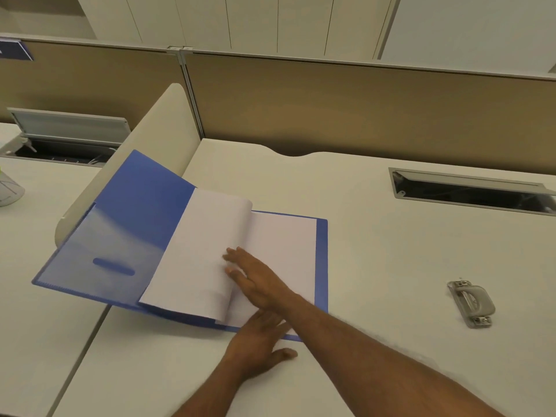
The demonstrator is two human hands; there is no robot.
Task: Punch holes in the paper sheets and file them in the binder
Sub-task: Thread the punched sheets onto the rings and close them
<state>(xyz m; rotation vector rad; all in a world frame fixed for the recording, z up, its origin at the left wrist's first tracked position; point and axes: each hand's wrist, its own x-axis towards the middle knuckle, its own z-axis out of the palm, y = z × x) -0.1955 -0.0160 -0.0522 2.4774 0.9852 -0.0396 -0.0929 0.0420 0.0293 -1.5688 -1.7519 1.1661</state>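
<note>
On a white desk (376, 236) in a partitioned office lay one open blue binder (135, 206) near its left edge and one hole punch (472, 302) toward its right edge; right hand (255, 281) and left hand (258, 341) pressed flat, fingers extended, clamping nothing.

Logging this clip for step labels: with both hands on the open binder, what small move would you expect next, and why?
Probably the right hand sweeps the curled sheet flat leftward. It lies open on the papers near the spine, the sheet's fold bulges, and the left hand steadies the blue binder at its near edge. The hole punch lies untouched to the right, so punching looks unlikely yet.
</note>
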